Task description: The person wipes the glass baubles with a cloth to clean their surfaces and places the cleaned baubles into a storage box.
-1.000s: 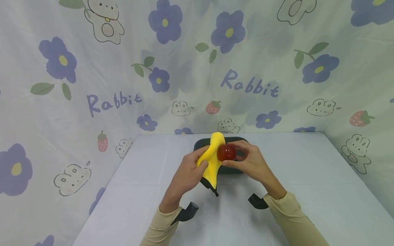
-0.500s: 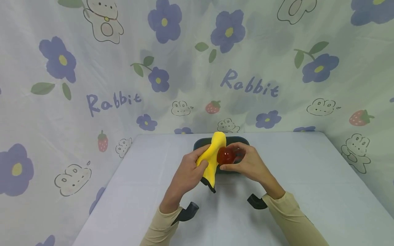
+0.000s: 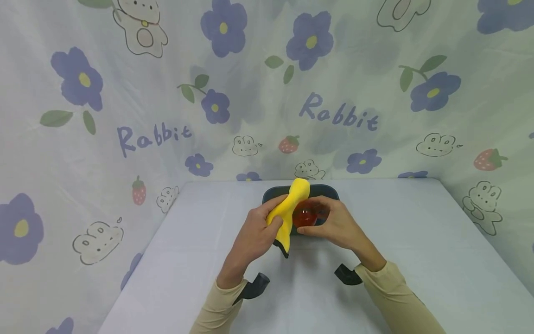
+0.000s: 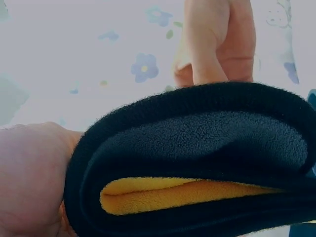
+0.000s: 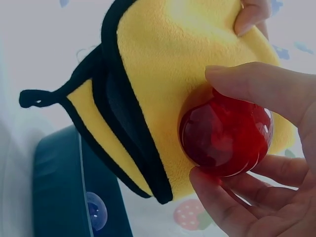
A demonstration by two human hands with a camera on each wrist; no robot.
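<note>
My left hand [image 3: 254, 234] grips a folded yellow cloth with black trim [image 3: 289, 208], held up over the near edge of a dark tray [image 3: 325, 190]. In the left wrist view the cloth [image 4: 197, 163] fills the frame, black outside and yellow inside. My right hand [image 3: 333, 222] holds a clear red ball [image 3: 303, 216] in its fingertips and presses it against the cloth. The right wrist view shows the red ball [image 5: 224, 138] pinched between thumb and fingers [image 5: 256, 89] against the yellow cloth [image 5: 168, 74].
The dark tray [image 5: 54, 187] lies on a pale table [image 3: 417, 241] and has a small clear blue ball [image 5: 96, 210] in it. Flower-print fabric [image 3: 125, 93] walls the table behind and on both sides.
The red ball has sunk a little and moved behind the cloth's edge. The cloth's top has leaned right and its hanging tail has risen.
</note>
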